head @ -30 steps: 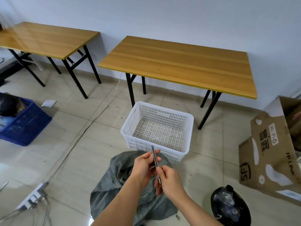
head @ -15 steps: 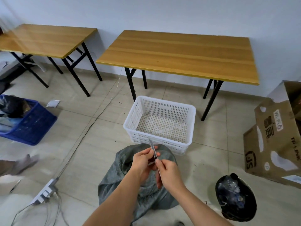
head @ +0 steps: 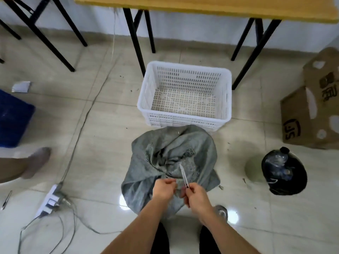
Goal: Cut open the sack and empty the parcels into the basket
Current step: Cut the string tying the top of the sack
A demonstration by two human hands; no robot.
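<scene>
A grey woven sack [head: 185,149] stands bunched on the tiled floor right in front of me. Behind it sits a white perforated basket [head: 227,92] with nothing inside. My right hand [head: 197,196] pinches a thin metal cutter [head: 184,176], its tip pointing away from me at the gathered neck of the sack. My left hand [head: 163,188] is curled beside it, over the sack's near edge; I cannot tell whether it holds cloth. No parcels show.
A wooden table [head: 201,8] on black legs stands behind the basket. A cardboard box [head: 310,110] and a black-bagged bin [head: 284,173] are at right. A blue crate [head: 12,118], a power strip [head: 51,200] with cables and another person's foot [head: 34,160] are at left.
My view has tipped down towards the floor. Both hands have come down with the cutter, from in front of the basket to just above the sack's neck.
</scene>
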